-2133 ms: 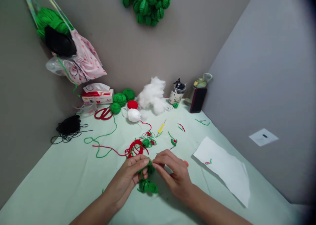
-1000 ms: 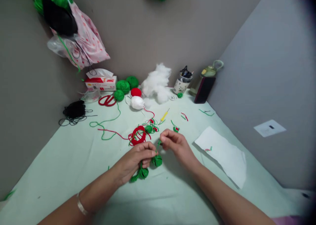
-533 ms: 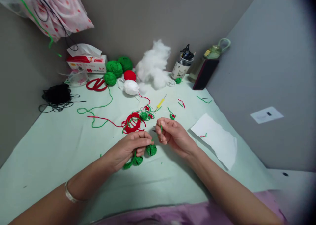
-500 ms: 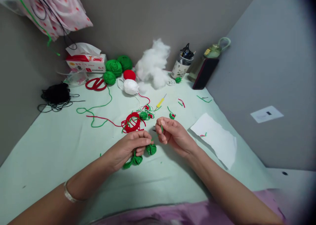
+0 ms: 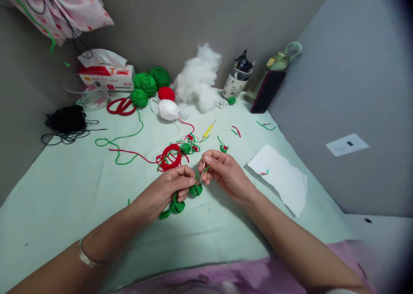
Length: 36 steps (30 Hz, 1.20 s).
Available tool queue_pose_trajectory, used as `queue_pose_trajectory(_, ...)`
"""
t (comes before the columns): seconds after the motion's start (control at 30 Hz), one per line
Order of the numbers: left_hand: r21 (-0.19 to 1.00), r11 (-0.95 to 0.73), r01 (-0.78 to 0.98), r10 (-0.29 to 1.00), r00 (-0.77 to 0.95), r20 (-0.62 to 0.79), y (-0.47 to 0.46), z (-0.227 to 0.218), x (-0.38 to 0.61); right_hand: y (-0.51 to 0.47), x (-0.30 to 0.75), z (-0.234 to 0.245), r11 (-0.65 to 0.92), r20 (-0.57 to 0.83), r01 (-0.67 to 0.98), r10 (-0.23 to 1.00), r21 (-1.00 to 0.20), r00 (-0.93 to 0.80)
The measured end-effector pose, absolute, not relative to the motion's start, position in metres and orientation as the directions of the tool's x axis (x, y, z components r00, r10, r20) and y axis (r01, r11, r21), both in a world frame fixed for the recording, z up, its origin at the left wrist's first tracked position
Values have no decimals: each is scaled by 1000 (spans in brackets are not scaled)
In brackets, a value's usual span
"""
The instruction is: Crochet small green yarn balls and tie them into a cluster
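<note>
My left hand (image 5: 171, 186) pinches the top of a small round green crocheted piece (image 5: 195, 191) with a dark slit across it. A second green crocheted piece (image 5: 177, 206) hangs below the same hand, linked to a curled green strip (image 5: 165, 213). Thumb and finger of my right hand (image 5: 222, 169) close on a thin metal needle (image 5: 202, 172), its lower tip pointing down close to the first green piece. A bit of green yarn shows by the right fingers. Whether the needle tip touches the crochet, I cannot tell.
Beyond my hands lie a red yarn coil (image 5: 170, 157), small red-and-green pieces and a yellow-handled hook (image 5: 208, 132). Farther back are red-handled scissors (image 5: 121, 107), green yarn balls (image 5: 145, 84), white stuffing (image 5: 200, 81) and a phone (image 5: 268, 92). Right lies a paper sheet (image 5: 284, 182).
My right hand has shifted slightly left, toward the green piece, and the needle now shows plainly, pointing down. My left hand keeps its hold. The whole view has shifted a little.
</note>
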<state>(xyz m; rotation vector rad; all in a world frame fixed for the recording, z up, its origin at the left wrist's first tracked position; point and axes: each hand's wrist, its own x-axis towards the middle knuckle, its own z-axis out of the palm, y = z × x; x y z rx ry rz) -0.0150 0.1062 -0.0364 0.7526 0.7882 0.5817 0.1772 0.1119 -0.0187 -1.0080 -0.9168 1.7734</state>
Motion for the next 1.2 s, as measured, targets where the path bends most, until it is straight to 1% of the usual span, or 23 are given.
queue_pose_trajectory(0.23,818,550,-166,744,541,-391,104,-38,-14,111,175,-18,-320,-243,-317,935,-893,-258)
queue_pose_trajectory(0.37,823,542,-170,749,542,-382,105,-41,-14,113,182,-16,-323,-240,-332,934,-886,-266)
queue_pose_trajectory(0.5,823,540,-179,764,516,-389,106,-36,-13,117,190,-9,-297,-245,-347,952,-890,-185)
queue_pose_trajectory(0.6,823,541,-174,770,496,-402,106,-31,-13,119,195,-6,-272,-235,-318,960,-908,-151)
queue_pose_trajectory(0.67,820,544,-177,770,495,-404,106,-31,-13,120,196,-8,-279,-241,-266,956,-923,-166)
queue_pose_trajectory(0.8,817,544,-193,773,496,-397,107,-33,-15,118,194,-16,-291,-267,-91,941,-952,-210)
queue_pose_trajectory(0.87,820,540,-191,774,496,-394,107,-34,-16,116,191,-20,-277,-262,-22,928,-960,-265)
queue_pose_trajectory(1.0,826,531,-188,777,496,-387,108,-32,-17,111,185,-24,-235,-222,14,893,-972,-391)
queue_pose_trajectory(1.03,828,528,-187,780,493,-386,108,-32,-17,109,183,-25,-211,-200,17,896,-977,-396)
queue_pose_trajectory(1.1,832,526,-175,778,494,-388,108,-31,-16,107,180,-25,-123,-137,61,925,-991,-354)
queue_pose_trajectory(1.17,831,531,-165,770,503,-392,109,-32,-16,105,179,-24,23,-36,187,952,-982,-305)
queue_pose_trajectory(1.2,829,534,-166,767,508,-392,109,-33,-16,104,179,-23,108,25,262,953,-959,-301)
